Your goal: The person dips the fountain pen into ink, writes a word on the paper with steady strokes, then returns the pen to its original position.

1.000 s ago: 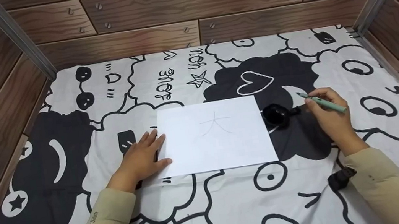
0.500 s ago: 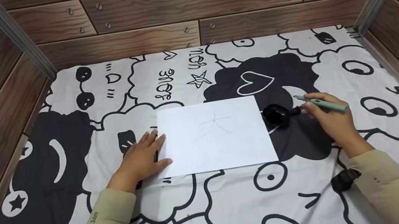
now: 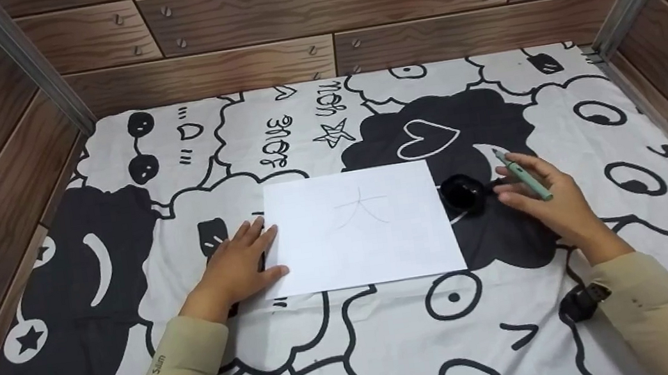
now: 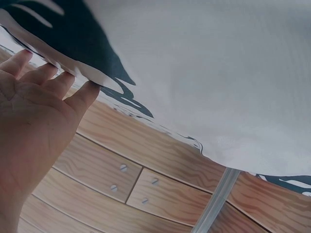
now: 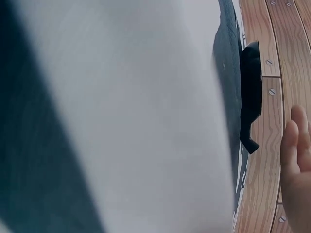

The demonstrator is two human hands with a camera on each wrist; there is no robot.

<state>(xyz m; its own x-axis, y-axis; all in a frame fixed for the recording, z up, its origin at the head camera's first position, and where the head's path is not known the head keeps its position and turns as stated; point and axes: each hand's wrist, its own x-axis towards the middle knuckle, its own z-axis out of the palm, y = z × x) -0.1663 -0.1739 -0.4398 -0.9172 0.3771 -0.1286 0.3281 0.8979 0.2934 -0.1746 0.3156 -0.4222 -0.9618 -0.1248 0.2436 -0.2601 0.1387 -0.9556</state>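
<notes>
A sheet of white paper (image 3: pixel 362 255) lies flat, bearing a few thin strokes that form a 大-like character. Along its left edge my left hand (image 3: pixel 234 265) rests with spread fingers, the fingertips and thumb touching the paper. My right hand (image 3: pixel 559 203) holds a green pen (image 3: pixel 523 173), tip pointing up and away, to the right of the paper. Just left of those fingers sits a glossy black rounded object (image 3: pixel 462 194) with a short handle-like stub; its kind is unclear. The right wrist view shows this black object (image 5: pixel 251 87) beside the fingers (image 5: pixel 290 145); the pen is out of sight there.
A black-and-white cartoon-print cloth (image 3: pixel 405 333) covers the table. Wood-patterned panels (image 3: pixel 234 20) enclose the back and sides, with grey metal posts (image 3: pixel 34 65) at the far corners. A black device (image 3: pixel 581 302) is on my right wrist.
My right hand has shifted slightly, its thumb and fingers spreading toward the black object's stub, while the pen has turned steeper in the grasp. The left hand and paper stay still.
</notes>
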